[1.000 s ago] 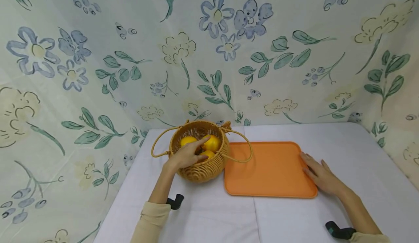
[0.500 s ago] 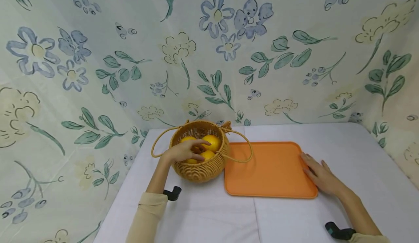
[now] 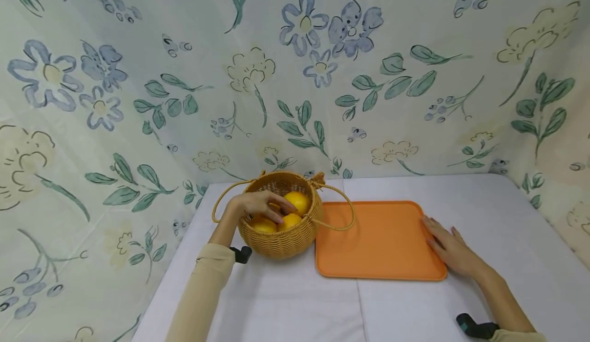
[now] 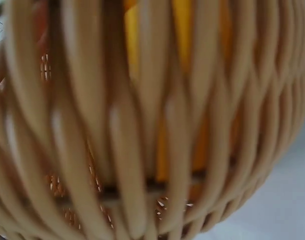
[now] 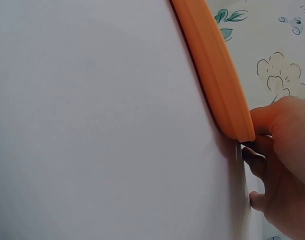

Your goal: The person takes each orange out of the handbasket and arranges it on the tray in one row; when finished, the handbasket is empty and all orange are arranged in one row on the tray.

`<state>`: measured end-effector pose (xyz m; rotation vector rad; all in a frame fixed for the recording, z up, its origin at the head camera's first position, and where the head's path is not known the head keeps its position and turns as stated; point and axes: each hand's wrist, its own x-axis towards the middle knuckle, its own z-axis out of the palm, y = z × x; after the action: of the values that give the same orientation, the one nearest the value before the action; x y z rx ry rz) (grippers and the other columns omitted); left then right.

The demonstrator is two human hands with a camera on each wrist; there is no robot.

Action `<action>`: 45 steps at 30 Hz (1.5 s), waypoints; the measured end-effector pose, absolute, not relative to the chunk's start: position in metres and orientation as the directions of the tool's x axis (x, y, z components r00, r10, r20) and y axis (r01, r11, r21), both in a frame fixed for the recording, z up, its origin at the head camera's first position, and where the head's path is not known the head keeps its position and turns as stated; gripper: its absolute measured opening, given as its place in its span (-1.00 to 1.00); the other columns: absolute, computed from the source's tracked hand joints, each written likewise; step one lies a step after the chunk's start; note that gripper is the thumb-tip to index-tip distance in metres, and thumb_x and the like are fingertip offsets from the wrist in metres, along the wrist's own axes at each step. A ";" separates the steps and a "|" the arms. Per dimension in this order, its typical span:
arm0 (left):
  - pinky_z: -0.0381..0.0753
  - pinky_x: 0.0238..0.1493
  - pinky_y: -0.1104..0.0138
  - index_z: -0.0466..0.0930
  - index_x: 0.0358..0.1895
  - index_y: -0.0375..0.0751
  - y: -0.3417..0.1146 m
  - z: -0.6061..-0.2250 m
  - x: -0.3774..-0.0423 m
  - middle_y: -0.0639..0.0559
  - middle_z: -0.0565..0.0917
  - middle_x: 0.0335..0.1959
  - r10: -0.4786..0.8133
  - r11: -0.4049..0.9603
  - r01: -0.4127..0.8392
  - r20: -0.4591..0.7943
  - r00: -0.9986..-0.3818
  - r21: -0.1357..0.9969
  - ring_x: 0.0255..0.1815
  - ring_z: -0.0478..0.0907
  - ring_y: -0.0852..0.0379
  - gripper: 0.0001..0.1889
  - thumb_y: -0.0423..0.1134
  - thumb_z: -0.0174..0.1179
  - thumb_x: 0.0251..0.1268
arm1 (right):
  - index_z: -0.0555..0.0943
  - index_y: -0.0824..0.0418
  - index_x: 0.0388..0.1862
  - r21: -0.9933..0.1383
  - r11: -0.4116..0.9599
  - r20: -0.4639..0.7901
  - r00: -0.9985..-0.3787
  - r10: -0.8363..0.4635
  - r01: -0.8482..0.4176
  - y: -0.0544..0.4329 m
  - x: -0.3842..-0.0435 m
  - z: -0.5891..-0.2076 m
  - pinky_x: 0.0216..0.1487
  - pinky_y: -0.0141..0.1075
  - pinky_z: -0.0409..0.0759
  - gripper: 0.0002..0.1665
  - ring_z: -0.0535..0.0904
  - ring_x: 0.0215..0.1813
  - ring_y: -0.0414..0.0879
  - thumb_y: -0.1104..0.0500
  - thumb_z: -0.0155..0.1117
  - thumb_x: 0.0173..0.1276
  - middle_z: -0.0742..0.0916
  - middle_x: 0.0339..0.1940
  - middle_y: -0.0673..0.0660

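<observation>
Nearest, the beige left sleeve (image 3: 198, 280) is slanting across the white cloth-covered table (image 3: 299, 306). Opposite, the right hand (image 3: 454, 250) is resting against the right edge of the flat, rectangular orange tray (image 3: 378, 239), its fingers lying fairly straight, touching without gripping; it is keeping its place of half a second ago. Farther in, the round, tan wicker basket (image 3: 276, 244) is standing at the tray's left, a looped handle (image 3: 338, 228) overhanging that side. Here the change is showing: the left hand (image 3: 258, 204) is now reaching farther back inside, uncovering the smooth, round yellow fruit (image 3: 264, 225) at front left. Its thumb and forefinger are showing apart; whether hidden fingers are closing round anything cannot be told. At least three fruits are sitting in the basket, so the work is seemingly at reaching, none visibly lifted. Behind, a white floral backdrop (image 3: 392, 127) is hanging.
</observation>
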<state>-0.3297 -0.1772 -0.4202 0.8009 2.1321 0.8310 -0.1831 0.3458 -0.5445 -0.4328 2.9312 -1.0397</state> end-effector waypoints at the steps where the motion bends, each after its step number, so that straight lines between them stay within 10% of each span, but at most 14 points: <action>1: 0.47 0.49 0.07 0.66 0.31 0.10 -0.177 -0.420 -0.331 0.08 0.66 0.32 0.731 0.613 0.285 -0.392 -0.558 0.737 0.43 0.51 -0.03 -0.54 -0.14 0.41 0.35 | 0.09 0.53 0.60 -0.618 0.743 0.094 -0.962 -0.257 -0.259 0.345 -0.183 -0.544 0.49 0.56 -0.41 -0.29 0.04 0.56 0.63 0.24 0.04 0.65 0.21 0.56 0.64; 6: 0.42 0.52 0.08 0.66 0.29 0.30 -0.172 -0.421 -0.336 0.18 0.67 0.31 0.718 0.652 0.288 -0.449 -0.531 0.701 0.40 0.52 0.10 -0.52 -0.08 0.44 0.30 | 0.10 0.52 0.60 -0.603 0.751 0.115 -0.961 -0.253 -0.270 0.346 -0.181 -0.545 0.50 0.55 -0.42 -0.29 0.05 0.56 0.62 0.24 0.03 0.65 0.23 0.56 0.63; 30: 0.66 0.18 0.25 0.57 0.37 0.06 -0.165 -0.427 -0.337 -0.06 0.66 0.19 0.734 0.645 0.267 -0.482 -0.478 0.716 0.14 0.62 0.09 -0.51 -0.22 0.35 0.40 | 0.07 0.49 0.62 -0.618 0.745 0.096 -0.965 -0.245 -0.251 0.343 -0.182 -0.548 0.52 0.51 -0.47 -0.31 0.01 0.58 0.60 0.24 -0.02 0.67 0.20 0.58 0.62; 45: 0.30 0.57 0.02 0.58 0.37 0.32 -0.160 -0.428 -0.340 0.00 0.43 0.48 0.704 0.690 0.265 -0.537 -0.466 0.674 0.48 0.32 0.02 -0.49 -0.08 0.37 0.38 | 0.06 0.52 0.62 -0.618 0.755 0.061 -0.971 -0.232 -0.219 0.340 -0.182 -0.544 0.52 0.52 -0.46 -0.32 -0.01 0.59 0.59 0.24 -0.06 0.68 0.18 0.59 0.62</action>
<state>-0.3396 -0.1601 -0.4279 0.7429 2.0421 0.6480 -0.1819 0.3402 -0.5437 -0.3755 2.9247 -1.0271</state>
